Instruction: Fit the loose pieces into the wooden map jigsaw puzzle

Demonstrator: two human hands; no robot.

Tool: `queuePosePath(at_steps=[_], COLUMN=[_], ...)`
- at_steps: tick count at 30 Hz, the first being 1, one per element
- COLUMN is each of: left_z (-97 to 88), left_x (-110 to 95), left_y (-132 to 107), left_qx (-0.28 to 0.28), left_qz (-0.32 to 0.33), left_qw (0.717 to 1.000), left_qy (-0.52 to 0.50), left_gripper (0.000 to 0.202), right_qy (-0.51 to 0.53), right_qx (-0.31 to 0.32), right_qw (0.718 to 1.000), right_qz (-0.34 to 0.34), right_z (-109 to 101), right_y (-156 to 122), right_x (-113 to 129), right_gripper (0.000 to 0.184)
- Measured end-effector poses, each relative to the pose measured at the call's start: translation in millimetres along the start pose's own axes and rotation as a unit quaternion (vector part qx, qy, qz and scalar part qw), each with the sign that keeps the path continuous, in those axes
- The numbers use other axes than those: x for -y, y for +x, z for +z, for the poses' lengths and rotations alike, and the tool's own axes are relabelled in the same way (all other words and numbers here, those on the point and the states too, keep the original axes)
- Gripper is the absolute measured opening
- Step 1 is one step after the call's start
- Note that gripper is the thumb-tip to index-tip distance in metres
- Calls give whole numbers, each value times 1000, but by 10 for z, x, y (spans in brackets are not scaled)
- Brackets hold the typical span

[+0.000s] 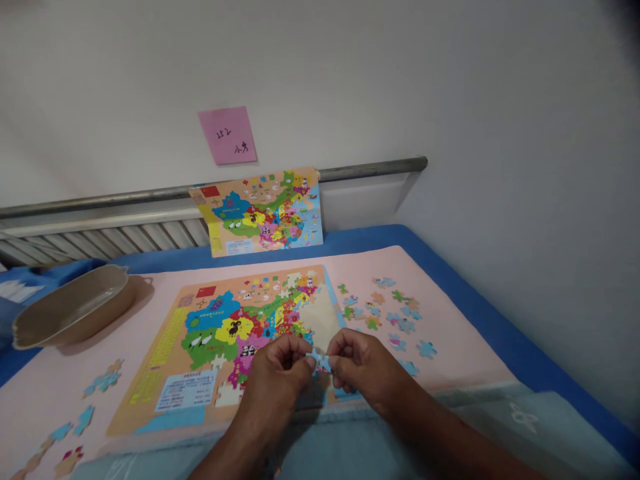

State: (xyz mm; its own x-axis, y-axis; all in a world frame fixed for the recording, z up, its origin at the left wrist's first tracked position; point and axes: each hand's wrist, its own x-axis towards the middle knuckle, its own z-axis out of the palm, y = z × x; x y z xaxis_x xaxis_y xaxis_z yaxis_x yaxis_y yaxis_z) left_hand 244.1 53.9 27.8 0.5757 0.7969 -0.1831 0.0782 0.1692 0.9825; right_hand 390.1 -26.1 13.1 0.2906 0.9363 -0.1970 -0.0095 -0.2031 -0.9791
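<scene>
My left hand [280,373] and my right hand [357,367] meet over the near right corner of a colourful map puzzle board [165,360]. Both hands pinch a small light-blue puzzle piece [321,362] between thumb and fingers. The board is partly filled; a bare patch [320,320] shows on its right side. Loose pieces [395,313] lie scattered to the right of the board, close to my right hand. Further loose pieces [103,381] lie to the left.
A finished reference map picture [263,212] leans against the rail at the back. A beige oval tray [70,308] sits at the left. A pink sticky note [227,135] hangs on the white wall. The pink mat [450,360] lies on a blue surface.
</scene>
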Motion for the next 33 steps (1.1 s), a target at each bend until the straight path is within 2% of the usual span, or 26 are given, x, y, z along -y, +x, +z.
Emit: queuePosePath(at_steps=[5, 11, 20, 28, 33], left_z=[13, -9, 24, 40, 31], left_x=[-39, -88, -60, -55, -42], left_y=[-18, -22, -38, -23, -33], left_qx=[1, -8, 1, -9, -11], left_qz=[-6, 3, 5, 3, 5], left_qw=[1000, 999, 1000, 1000, 1000], left_qy=[-17, -38, 6, 4, 11], left_gripper=[21, 22, 21, 21, 22], right_qy=[27, 10, 13, 77, 81], right_qx=[-1, -9, 13, 10, -13], right_qw=[1000, 1000, 1000, 997, 997], right_qz=[-1, -3, -20, -22, -16], right_z=[9, 15, 12, 40, 73], right_y=[5, 3, -21, -23, -30], right_x=[-15, 8, 26, 53, 53], right_gripper=[8, 6, 4, 14, 12])
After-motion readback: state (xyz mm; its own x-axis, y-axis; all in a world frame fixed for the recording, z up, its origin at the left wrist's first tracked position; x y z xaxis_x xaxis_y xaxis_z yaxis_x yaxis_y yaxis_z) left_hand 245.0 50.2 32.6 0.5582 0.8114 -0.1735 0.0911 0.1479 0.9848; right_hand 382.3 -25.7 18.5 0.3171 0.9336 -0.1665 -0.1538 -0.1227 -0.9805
